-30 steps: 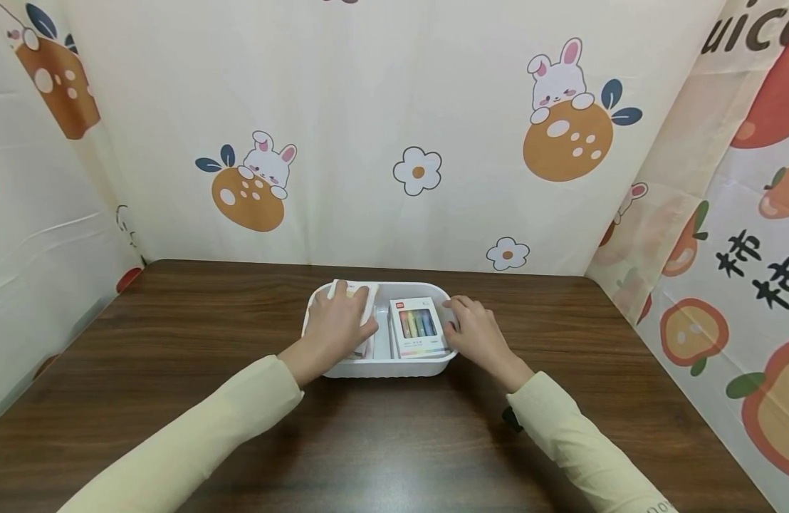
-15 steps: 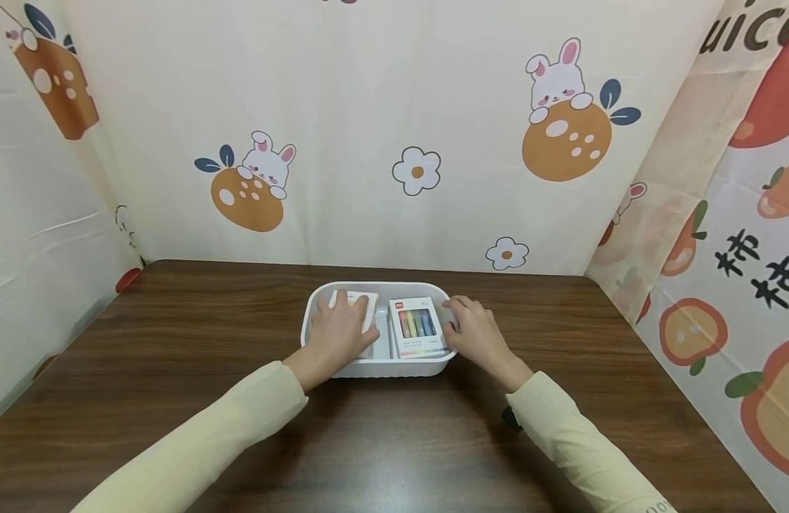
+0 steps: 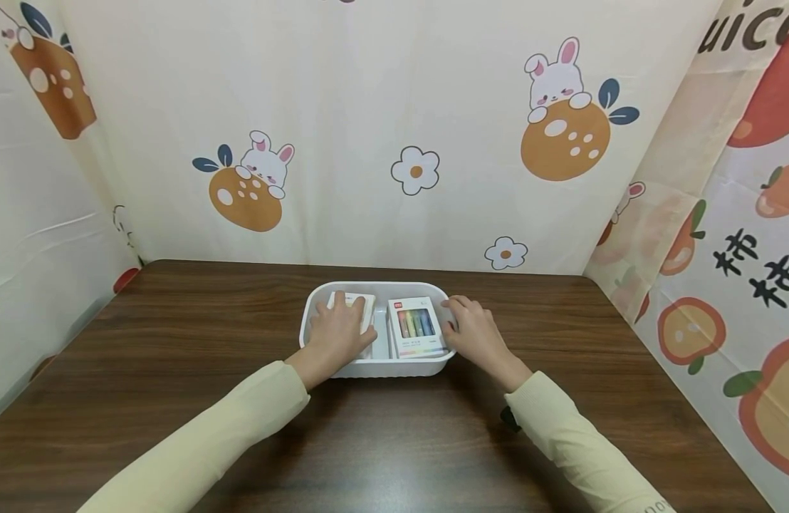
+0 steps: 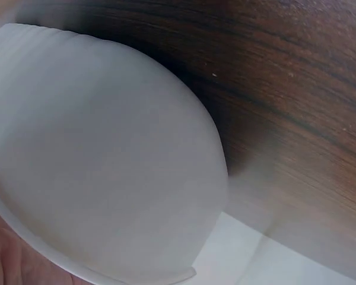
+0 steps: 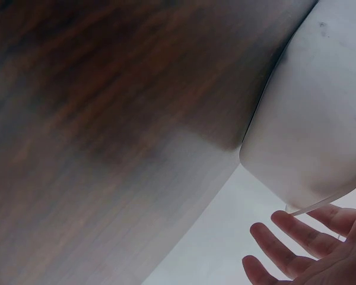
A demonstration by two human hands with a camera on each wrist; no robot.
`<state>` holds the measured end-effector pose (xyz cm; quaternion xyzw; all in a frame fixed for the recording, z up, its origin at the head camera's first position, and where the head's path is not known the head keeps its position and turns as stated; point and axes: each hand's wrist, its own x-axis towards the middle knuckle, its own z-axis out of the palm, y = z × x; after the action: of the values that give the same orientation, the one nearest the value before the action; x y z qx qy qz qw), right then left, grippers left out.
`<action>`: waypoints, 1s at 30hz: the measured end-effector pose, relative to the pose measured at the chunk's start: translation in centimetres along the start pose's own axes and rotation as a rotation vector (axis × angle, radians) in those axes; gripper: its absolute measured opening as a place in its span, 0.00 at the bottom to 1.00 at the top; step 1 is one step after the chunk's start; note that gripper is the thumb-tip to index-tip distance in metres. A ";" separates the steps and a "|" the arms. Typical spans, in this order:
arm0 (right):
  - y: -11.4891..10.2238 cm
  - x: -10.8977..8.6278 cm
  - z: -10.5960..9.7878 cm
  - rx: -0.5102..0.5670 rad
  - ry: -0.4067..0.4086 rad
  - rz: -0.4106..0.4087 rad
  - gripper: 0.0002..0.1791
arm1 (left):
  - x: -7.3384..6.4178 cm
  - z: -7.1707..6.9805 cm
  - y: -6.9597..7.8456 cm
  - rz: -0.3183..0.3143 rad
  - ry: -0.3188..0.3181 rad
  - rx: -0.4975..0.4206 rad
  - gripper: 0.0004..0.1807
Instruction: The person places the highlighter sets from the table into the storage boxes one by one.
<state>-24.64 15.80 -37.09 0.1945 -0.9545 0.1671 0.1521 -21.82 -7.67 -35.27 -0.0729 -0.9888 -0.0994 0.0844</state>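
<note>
A white oval tray (image 3: 394,368) with a divider down the middle stands on the table. In its left compartment lies a flat white box (image 3: 369,305), mostly hidden under my left hand (image 3: 335,333). The left fingers spread over the box top, with the thumb along its right edge. A box of crayons (image 3: 417,326), with a window showing a row of coloured sticks, lies in the right compartment. My right hand (image 3: 474,331) touches the tray's right rim. In the right wrist view, those fingers (image 5: 291,261) are fairly straight beneath the pale tray wall (image 5: 320,119).
The dark wood-grain table (image 3: 208,320) reaches back to a cream curtain (image 3: 356,92) printed with rabbits and flowers. Patterned cloth (image 3: 696,235) hangs along the right side, and white cloth (image 3: 48,235) along the left.
The white box has gone from tilted at the tray's left to lying lower and flatter in the left compartment. My left hand moved slightly down with it. The right hand stayed at the rim.
</note>
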 end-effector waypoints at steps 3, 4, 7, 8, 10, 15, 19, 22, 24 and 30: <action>0.0 0.0 0.0 -0.001 0.001 -0.002 0.19 | 0.1 0.1 -0.1 -0.004 -0.007 0.002 0.26; 0.0 0.0 0.0 -0.001 0.001 -0.003 0.19 | 0.1 0.1 -0.1 -0.005 -0.009 0.001 0.27; 0.1 0.0 0.1 -0.004 0.003 -0.008 0.19 | 0.1 0.1 -0.1 -0.007 -0.011 0.004 0.27; 0.1 0.0 0.1 -0.005 0.003 -0.008 0.19 | 0.1 0.1 -0.1 -0.007 -0.012 0.007 0.27; 0.1 0.1 0.1 -0.007 0.003 -0.009 0.19 | 0.0 0.1 -0.1 -0.007 -0.015 0.011 0.28; 0.1 0.1 0.0 -0.008 -0.003 -0.003 0.19 | 0.1 -0.1 -0.1 -0.002 -0.028 0.011 0.27; 0.1 0.0 -0.1 -0.002 -0.003 -0.003 0.19 | 0.1 -0.3 -0.1 0.011 -0.031 0.025 0.26; 0.1 0.0 -0.2 0.007 0.003 -0.008 0.19 | 0.1 -0.5 -0.2 0.020 -0.020 0.043 0.25; 0.1 0.0 -0.2 0.009 0.010 -0.013 0.19 | 0.1 -0.6 -0.3 0.022 -0.014 0.048 0.25; 0.1 -0.2 -0.5 0.011 0.031 -0.034 0.18 | 0.0 -1.0 -0.5 0.033 0.002 0.044 0.24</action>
<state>-24.39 16.09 -36.73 0.2088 -0.9477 0.1727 0.1685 -21.72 -8.31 -34.43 -0.0873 -0.9893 -0.0763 0.0888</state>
